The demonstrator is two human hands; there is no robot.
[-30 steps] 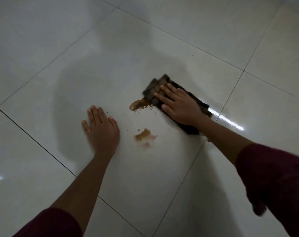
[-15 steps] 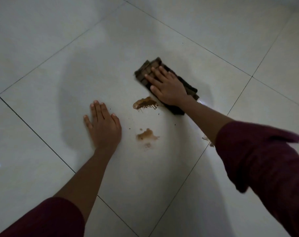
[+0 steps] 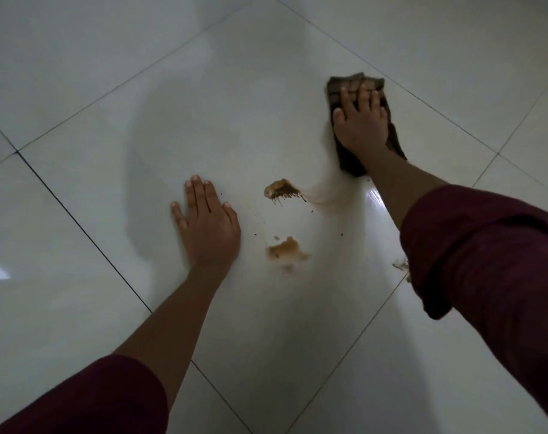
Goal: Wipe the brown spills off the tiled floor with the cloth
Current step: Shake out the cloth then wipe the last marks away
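Nearest you, your two maroon sleeves (image 3: pixel 498 277) fill the lower corners, and the right one hangs loose over a small brown smear (image 3: pixel 401 264) at its edge; part of that smear is hidden under the cuff, so you cannot tell how far it runs, and the fabric could drag through it and carry it on. Your left hand (image 3: pixel 208 227) lies flat on the tiled floor (image 3: pixel 78 245) just left of the spills, fingers released and spread, holding nothing; if you shift your weight it may slide on the glossy, possibly damp tile or land in the mess. Beside it sit the nearer brown spill (image 3: pixel 285 250) and, a little beyond, the darker spill (image 3: pixel 282 190) with drips and specks around it, both not yet wiped. A pale wet streak (image 3: pixel 332 191) runs from the darker spill toward the cloth, and a pass along it risks spreading the brown thin instead of lifting it. Farthest out, your right hand (image 3: pixel 358 123) presses palm-down on the dark cloth (image 3: pixel 354 86), fingers stretched flat over it rather than clenched, well apart from both spills. The cloth looks folded, though in this dim light its folds and how soiled its underside is are hard to make out. A dirty face would smear the tile, and the long reach may leave you pressing unevenly.
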